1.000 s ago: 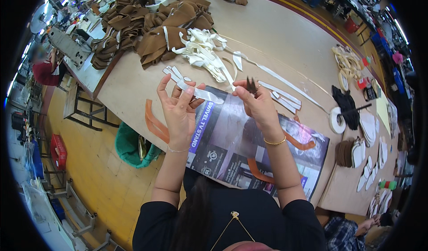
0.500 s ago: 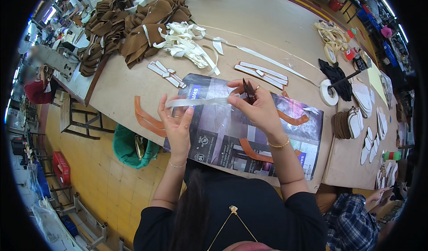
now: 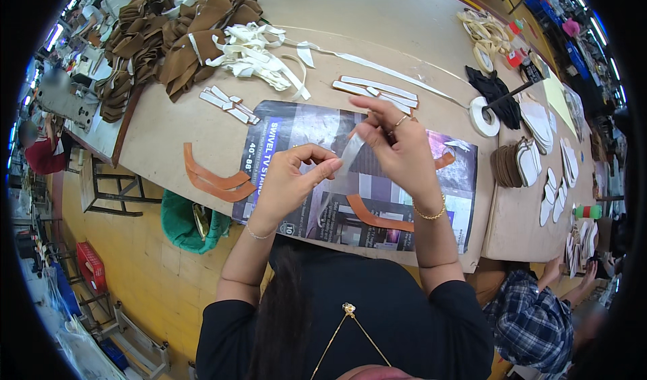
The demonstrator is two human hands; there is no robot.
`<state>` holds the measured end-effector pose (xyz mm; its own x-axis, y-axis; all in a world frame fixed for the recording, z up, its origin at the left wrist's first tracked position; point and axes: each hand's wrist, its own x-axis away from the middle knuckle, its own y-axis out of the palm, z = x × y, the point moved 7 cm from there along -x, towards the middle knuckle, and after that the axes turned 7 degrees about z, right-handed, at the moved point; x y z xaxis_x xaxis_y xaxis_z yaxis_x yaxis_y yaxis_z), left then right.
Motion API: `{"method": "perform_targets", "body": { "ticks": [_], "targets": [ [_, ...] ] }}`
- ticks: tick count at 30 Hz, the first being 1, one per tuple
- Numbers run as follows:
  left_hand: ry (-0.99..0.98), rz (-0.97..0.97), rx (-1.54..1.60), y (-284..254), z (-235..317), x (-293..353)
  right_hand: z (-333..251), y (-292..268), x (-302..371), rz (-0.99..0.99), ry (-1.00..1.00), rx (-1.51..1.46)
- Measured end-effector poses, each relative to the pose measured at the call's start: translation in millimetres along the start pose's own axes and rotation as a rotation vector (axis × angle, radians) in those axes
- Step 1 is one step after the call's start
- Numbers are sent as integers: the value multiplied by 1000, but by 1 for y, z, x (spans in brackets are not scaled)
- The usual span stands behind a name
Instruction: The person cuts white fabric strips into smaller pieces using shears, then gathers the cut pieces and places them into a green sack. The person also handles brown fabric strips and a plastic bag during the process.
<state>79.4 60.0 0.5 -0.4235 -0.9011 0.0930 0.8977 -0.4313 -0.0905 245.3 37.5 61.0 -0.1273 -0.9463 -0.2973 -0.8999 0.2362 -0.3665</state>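
Observation:
Between both hands is a thin whitish strip of tape, partly see-through. My left hand pinches it between thumb and forefinger, and a loose length seems to hang below. At its upper end my right hand has the thumb against the strip, with the forefinger stretched away to the left. The dark snips seen in that palm earlier are hidden now. Under the hands lies a dark printed sheet, bearing a curved orange-brown strip. More orange-brown strips lie left of the sheet.
Brown cut pieces and white strips are heaped at the far left. Small white-topped strips lie nearer. A tape roll stands right, by a black cloth. A green-lined bin sits below the table's left edge.
My left hand has moved right and closer to the right hand, its fingers now pinched. The strip has swung from level to slanting. The snips are out of sight. The whole view has shifted slightly.

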Motion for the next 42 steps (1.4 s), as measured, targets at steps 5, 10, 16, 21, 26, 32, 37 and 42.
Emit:
{"method": "perform_targets", "body": {
  "ticks": [5,10,16,21,26,32,37,42],
  "targets": [
    [303,109,69,7,14,-14,3,-1,3,-51,2,-60],
    [-71,-80,401,24,-4,-21,-1,0,5,-37,-105,22],
    [-186,-91,281,25,-7,-19,6,-8,18,66,-31,53],
    [-228,-39,407,24,-5,-12,29,-22,31,145,117,-363],
    [-111,72,341,19,6,-3,33,14,64,-65,354,-648],
    [-25,116,196,16,20,6,28,27,72,-107,431,-770],
    [8,104,175,16,22,10,28,27,71,-117,428,-797],
    [13,55,226,19,26,12,26,28,71,-62,404,-753]
  ]
}}
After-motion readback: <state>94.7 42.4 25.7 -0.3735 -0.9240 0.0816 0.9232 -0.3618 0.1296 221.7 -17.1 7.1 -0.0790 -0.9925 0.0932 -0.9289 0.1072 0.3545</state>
